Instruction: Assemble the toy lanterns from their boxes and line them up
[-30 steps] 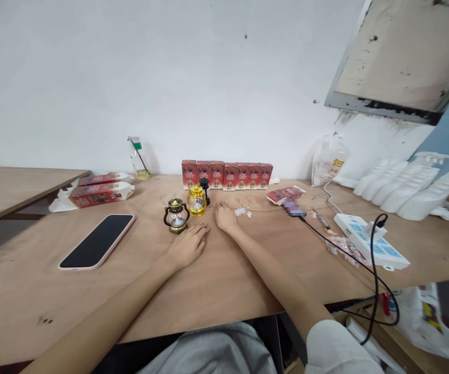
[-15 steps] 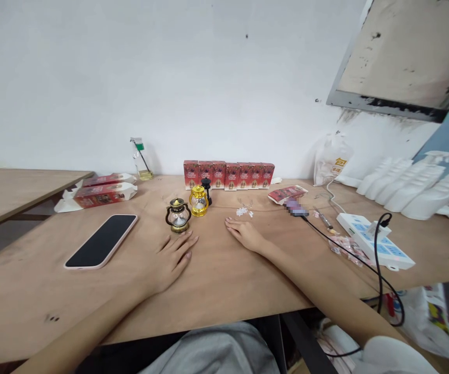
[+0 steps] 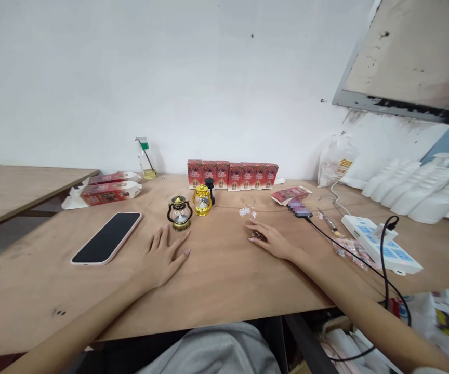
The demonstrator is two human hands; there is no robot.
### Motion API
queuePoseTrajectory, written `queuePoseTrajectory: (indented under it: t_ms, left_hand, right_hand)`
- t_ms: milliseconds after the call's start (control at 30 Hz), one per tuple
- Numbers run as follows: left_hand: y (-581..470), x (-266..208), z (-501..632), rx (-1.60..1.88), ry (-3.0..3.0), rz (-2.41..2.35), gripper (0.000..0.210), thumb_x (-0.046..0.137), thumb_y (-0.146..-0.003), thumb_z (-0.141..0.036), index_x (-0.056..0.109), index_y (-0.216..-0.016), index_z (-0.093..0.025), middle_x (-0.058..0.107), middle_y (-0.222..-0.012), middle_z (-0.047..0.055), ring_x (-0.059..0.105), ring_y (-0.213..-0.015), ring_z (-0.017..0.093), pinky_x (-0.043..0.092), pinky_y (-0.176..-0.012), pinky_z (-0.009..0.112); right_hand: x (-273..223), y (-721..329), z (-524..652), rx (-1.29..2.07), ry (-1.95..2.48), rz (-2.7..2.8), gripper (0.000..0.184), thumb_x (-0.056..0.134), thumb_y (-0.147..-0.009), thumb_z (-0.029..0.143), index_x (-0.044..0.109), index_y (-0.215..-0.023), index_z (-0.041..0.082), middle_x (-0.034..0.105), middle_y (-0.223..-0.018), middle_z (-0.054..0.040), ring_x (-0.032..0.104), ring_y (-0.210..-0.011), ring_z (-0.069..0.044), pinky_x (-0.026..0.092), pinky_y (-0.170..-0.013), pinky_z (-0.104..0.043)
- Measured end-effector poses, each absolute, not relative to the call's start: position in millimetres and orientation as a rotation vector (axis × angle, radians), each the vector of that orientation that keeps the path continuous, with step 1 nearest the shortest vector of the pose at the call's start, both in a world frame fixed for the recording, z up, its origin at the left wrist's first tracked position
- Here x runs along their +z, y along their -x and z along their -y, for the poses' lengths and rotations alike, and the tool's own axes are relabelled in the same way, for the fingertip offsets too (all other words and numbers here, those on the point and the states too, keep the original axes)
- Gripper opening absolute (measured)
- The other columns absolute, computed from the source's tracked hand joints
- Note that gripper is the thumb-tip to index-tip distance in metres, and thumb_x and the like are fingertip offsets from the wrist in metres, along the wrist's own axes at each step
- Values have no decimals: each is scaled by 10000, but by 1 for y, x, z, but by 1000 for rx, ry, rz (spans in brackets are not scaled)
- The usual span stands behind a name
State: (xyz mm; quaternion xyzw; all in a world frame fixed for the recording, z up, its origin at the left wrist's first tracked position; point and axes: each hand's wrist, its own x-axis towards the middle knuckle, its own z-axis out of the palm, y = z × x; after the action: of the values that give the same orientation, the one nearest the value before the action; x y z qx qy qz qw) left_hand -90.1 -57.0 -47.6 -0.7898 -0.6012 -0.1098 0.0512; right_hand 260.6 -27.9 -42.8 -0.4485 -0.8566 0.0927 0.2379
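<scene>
The left hand (image 3: 162, 261) lies spread on the surface (image 3: 216, 285), just short of the bronze lantern (image 3: 180, 213) beside the gold lantern (image 3: 202, 201), and the right hand (image 3: 273, 242) is spread near the white bits (image 3: 245, 211), so gripping either lantern low, by its base, seems wisest.

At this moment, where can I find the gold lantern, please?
In the head view, the gold lantern stands on the table just left of centre, between the bronze lantern at front left and the black lantern close behind.
</scene>
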Motion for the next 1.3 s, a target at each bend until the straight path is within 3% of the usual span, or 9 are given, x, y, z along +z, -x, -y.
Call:
queuePoseTrajectory:
  t_ms: [167, 433, 733, 1067, 1300]
  left_hand:
    - [78, -32, 31, -207, 2428, 1947, 556, 276, -853, -565, 335, -1365, -356, 340, -1435, 104, 212, -1351, 336, 193, -1036, 540]
    - [56, -29, -13, -161, 2521, 1947, 562, 214, -855, -587, 273, -1379, -394, 327, -1446, 83, 168, -1369, 313, 119, -1047, 567]
    - [33, -30, -58, -168, 2521, 1980, 584, 195, -842, -614, 259, -1382, -398, 250, -1487, 62, 90, -1383, 319, 77, -1049, 589]
    - [30, -34, -82, -107, 2578, 1971, 592, 144, -845, -625, 198, -1393, -408, 137, -1519, 49, -7, -1377, 350, 52, -1046, 604]
    - [26, -34, -64, -46, 2585, 1890, 580, 157, -885, -547, 142, -1422, -330, 76, -1520, 104, -44, -1370, 346, 70, -1057, 577]
  right_hand:
    - [-37, -252, 18, 322, 1227, 2411, 563, 427, -878, 475, 334, -1378, 234, 282, -1471, -86, 235, -1366, -206, 240, -1108, -421]
    - [-42, -233, -8, 365, 1107, 2408, 568, 394, -889, 482, 264, -1402, 278, 220, -1493, -73, 200, -1377, -201, 209, -1117, -432]
    - [-49, -219, -30, 267, 1057, 2402, 502, 401, -905, 408, 331, -1369, 230, 295, -1458, -119, 276, -1351, -203, 266, -1091, -431]
    - [-48, -216, -30, 223, 1025, 2413, 425, 394, -916, 361, 411, -1313, 214, 420, -1381, -110, 373, -1296, -196, 316, -1071, -424]
    - [-48, -216, -26, 241, 1071, 2401, 438, 382, -915, 384, 384, -1324, 226, 426, -1380, -95, 381, -1291, -200, 324, -1069, -426]
